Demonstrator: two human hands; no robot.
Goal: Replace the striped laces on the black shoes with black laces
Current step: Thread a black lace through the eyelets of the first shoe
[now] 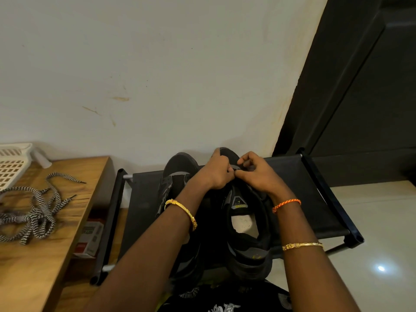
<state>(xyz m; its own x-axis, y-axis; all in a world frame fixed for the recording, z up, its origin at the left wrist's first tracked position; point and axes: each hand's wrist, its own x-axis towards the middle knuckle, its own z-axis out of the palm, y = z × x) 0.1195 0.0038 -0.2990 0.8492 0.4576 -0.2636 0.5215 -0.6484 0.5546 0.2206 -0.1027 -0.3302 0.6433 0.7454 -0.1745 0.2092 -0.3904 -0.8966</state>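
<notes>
Head view is showing both hands working together at the toe end of the right-hand black shoe (245, 224), which is sitting on a dark fabric rack (299, 199) against the wall. The left hand (217, 174) and right hand (256, 174) are almost touching, fingers curled and pinching something small and dark near the lowest eyelets; I am judging it to be a black lace, but it is blending into the shoe and I cannot tell for sure. The other black shoe (177, 176) is lying just beside it, partly hidden by the left forearm. The striped laces (38, 210) are lying in a loose heap on the wooden counter (45, 255), well apart from the shoes, beside a white basket (13, 163).

Trouble is likely coming from the poor contrast: black lace on black shoe in dim light is inviting a skipped eyelet or a twist. Uneven pulling could be leaving one end too short. The rack's fabric is probably sagging, so pressing could be tipping the shoe.
</notes>
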